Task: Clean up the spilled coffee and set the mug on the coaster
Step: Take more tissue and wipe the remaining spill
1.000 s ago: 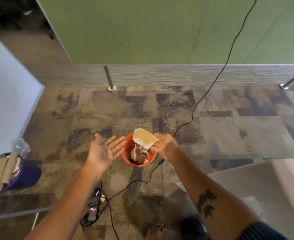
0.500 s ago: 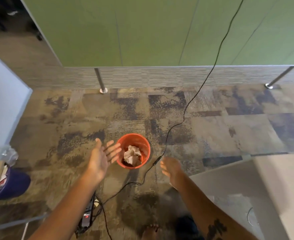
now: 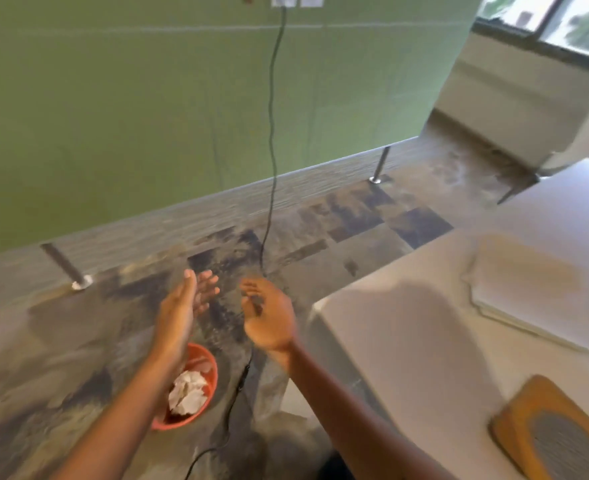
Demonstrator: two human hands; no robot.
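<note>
1. Coaster (image 3: 556,434): wooden, with a grey centre, lying flat at the near right on the white table (image 3: 407,341); nothing stands on it, and it is well apart from both hands.
2. Left hand (image 3: 182,306): raised over the floor, fingers straight and spread, holding nothing.
3. Right hand (image 3: 269,317): just right of the left hand and apart from it, fingers relaxed, slightly bent, holding nothing.
4. Orange bin (image 3: 191,393): on the carpet under the left forearm, containing crumpled white paper (image 3: 187,391).
5. Black cable (image 3: 270,133): runs down the green wall (image 3: 113,116) and across the floor past the bin.
6. Stack of paper sheets (image 3: 528,289): on the table, far from the coaster; image blurred.
</note>
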